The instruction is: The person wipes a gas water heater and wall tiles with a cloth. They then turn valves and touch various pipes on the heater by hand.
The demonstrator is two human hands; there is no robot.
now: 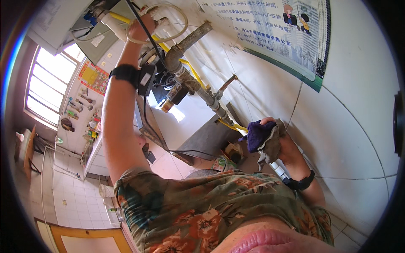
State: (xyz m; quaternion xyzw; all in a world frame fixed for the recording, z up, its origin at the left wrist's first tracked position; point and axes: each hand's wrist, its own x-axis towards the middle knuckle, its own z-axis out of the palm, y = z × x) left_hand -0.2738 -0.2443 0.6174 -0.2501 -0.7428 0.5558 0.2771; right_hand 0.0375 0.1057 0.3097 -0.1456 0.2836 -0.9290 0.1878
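My left hand point(142, 27) is raised far forward, beside a white wall pipe end point(163, 22). A pale thin hose point(184, 31) loops around it; its fingers are mostly hidden, so what it touches cannot be told. A black cable point(145, 109) hangs by that wrist, which wears a black strap with a small box. My right hand point(286, 145) grips a bunched purple cloth point(260, 134) and a grey-brown cloth point(272, 145) low by the wall. Between my hands a rusty metal gas pipe point(190, 80) with a valve point(172, 96) runs along the wall, near yellow tubing point(194, 72).
A gas stove point(166, 79) stands on a white counter point(193, 117) beyond the pipe. A rusty bracket point(226, 85) juts from the tiled wall. A printed poster point(269, 28) hangs at the upper right. Bags point(223, 163) lie under the counter. An open cabinet point(60, 25) is at the upper left.
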